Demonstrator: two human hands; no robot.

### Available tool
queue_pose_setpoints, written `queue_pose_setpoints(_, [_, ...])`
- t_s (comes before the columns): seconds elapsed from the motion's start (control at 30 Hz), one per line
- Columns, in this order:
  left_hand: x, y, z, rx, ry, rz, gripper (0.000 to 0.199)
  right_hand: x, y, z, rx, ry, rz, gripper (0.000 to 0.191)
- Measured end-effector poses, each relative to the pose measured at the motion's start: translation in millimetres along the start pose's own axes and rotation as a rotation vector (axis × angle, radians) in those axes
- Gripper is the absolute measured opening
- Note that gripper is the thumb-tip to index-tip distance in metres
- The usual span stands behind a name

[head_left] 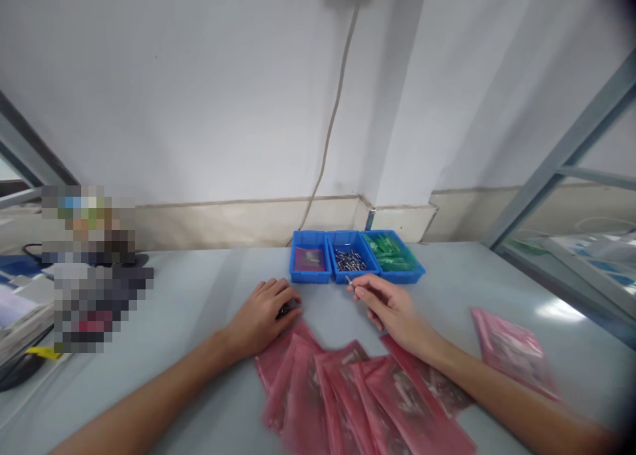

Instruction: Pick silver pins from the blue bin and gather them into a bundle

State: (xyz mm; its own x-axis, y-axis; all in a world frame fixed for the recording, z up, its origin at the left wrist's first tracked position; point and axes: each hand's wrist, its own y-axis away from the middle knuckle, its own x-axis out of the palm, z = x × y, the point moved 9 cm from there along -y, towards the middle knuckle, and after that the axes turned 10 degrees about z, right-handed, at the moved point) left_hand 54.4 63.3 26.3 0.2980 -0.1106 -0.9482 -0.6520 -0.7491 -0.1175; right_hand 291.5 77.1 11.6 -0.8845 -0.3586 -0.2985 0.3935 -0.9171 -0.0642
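My right hand (390, 306) pinches a small metal piece, which looks like a screw (349, 281), between thumb and forefinger. It is just in front of the middle blue bin (346, 278), where many similar small shiny metal pieces (350, 260) lie heaped. On the table to the left, my left hand (265, 312) curls around a cluster of small dark metal pieces (287, 308), partly hidden by its fingers. Below both hands, several pink plastic bags (342, 395) with small parts inside overlap in a fan. The right forearm passes over the rightmost of them.
A left blue bin (310, 278) holds a pink bag, and a right blue bin (422, 270) holds green packets (390, 251). Another filled pink bag (514, 352) lies at the right. Behind the table (199, 289) is a wall with a hanging cable (338, 97). Blurred clutter occupies the left.
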Motion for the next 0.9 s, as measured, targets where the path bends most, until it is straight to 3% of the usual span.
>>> queue_pose_setpoints(0.27, [-1.4,0,-1,0.006,0.0,-0.013,0.012,-6,7,34,-0.094,0.174,-0.085,0.027])
queue_pose_setpoints(0.57, [0.8,0,1,-0.003,-0.005,-0.001,0.011,13,3,5,0.086,-0.266,0.095,0.037])
queue_pose_setpoints(0.9, [1.3,0,2,0.005,0.0,-0.014,0.013,2,1,5,0.036,-0.138,0.01,0.039])
